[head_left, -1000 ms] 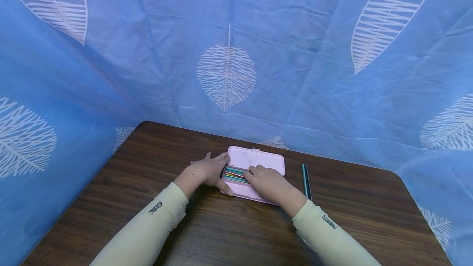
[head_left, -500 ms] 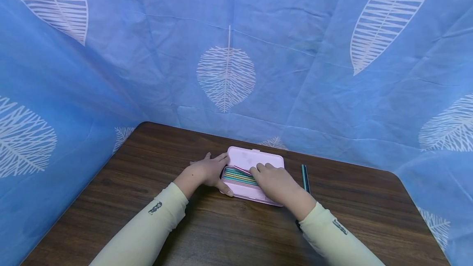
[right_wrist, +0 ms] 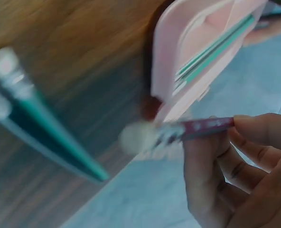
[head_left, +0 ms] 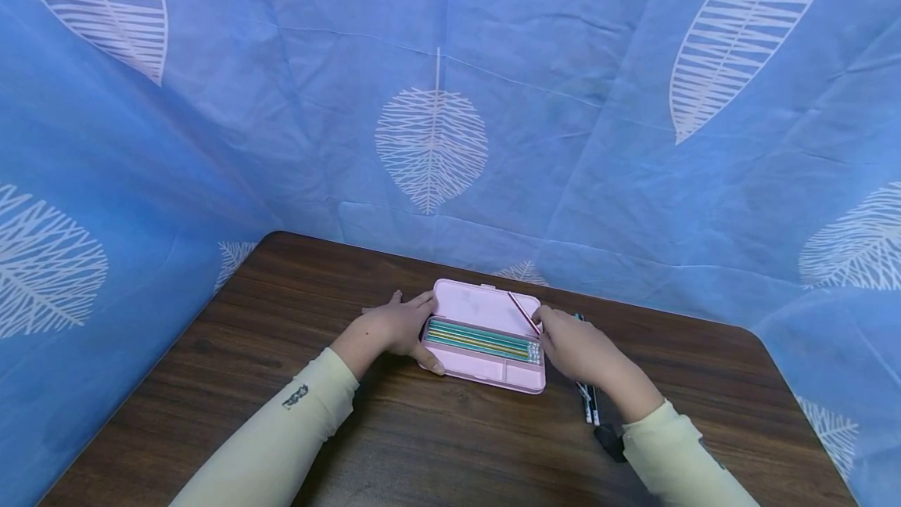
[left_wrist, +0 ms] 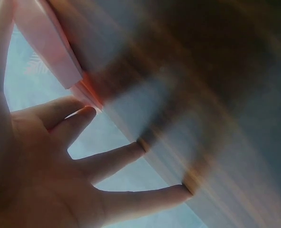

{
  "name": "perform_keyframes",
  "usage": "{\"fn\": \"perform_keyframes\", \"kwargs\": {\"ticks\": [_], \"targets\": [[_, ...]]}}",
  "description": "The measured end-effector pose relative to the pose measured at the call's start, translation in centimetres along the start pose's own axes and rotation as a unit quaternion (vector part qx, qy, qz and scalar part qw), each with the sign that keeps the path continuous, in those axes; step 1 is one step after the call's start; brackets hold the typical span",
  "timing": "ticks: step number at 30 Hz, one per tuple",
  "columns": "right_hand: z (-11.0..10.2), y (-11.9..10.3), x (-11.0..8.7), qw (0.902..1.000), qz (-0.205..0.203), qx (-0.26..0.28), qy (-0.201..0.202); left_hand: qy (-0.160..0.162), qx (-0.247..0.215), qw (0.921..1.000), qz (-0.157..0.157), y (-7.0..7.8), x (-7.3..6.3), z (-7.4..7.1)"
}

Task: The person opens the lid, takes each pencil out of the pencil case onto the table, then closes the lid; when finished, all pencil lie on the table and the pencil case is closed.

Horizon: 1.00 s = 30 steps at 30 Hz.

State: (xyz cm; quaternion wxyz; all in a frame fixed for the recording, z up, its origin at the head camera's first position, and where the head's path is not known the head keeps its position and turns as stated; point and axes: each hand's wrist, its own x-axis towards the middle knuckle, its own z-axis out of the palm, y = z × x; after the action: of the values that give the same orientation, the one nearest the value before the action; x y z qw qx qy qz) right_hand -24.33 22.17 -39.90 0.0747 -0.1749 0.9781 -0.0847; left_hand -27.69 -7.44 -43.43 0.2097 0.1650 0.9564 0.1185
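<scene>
A pink pencil case (head_left: 486, 297) lies with its lid folded back on the table. Inside it rest several green and yellow pencils (head_left: 479, 339), their eraser ends to the right. My left hand (head_left: 397, 327) is spread against the case's left end, its thumb at the near corner and its fingers straight in the left wrist view. Between thumb and fingers, my right hand (head_left: 579, 344) pinches a dark red pencil (right_wrist: 209, 127) near its white eraser end, just right of the case. In the head view that pencil slants up across the open lid.
Right of the case lie a green pencil and a dark pencil (right_wrist: 50, 128), partly hidden under my right hand in the head view. A small black object (head_left: 609, 442) is by the right wrist. The wooden table (head_left: 338, 272) meets a blue leaf-patterned cloth (head_left: 317, 139) behind.
My right hand has moved right, out of the case, carrying the red pencil with it. The pencils in the case and their eraser ends are now uncovered. The left hand stays put.
</scene>
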Motion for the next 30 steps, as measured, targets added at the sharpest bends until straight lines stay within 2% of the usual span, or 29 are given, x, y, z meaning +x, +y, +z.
{"fn": "perform_keyframes", "kwargs": {"ticks": [5,12,20,27,30], "targets": [[-0.4,2.7,-1.0,0.9938,0.037,0.104,-0.013,0.0,0.0,1.0,0.0,0.0,-0.1,-0.1],[0.2,5.8,-2.8,0.9715,0.103,0.211,-0.031,0.004,0.003,1.0,0.003,0.1,-0.2,-0.2],[1.1,8.0,-3.2,0.9546,0.168,0.245,-0.023,0.002,-0.001,1.0,0.001,0.0,0.0,-0.1],[1.6,9.0,-3.0,0.9415,0.193,0.274,-0.037,0.004,-0.005,1.0,0.001,0.0,0.1,0.0],[1.8,9.2,-2.8,0.94,0.2,0.273,-0.045,0.004,-0.008,1.0,-0.001,0.0,0.0,0.0]]}}
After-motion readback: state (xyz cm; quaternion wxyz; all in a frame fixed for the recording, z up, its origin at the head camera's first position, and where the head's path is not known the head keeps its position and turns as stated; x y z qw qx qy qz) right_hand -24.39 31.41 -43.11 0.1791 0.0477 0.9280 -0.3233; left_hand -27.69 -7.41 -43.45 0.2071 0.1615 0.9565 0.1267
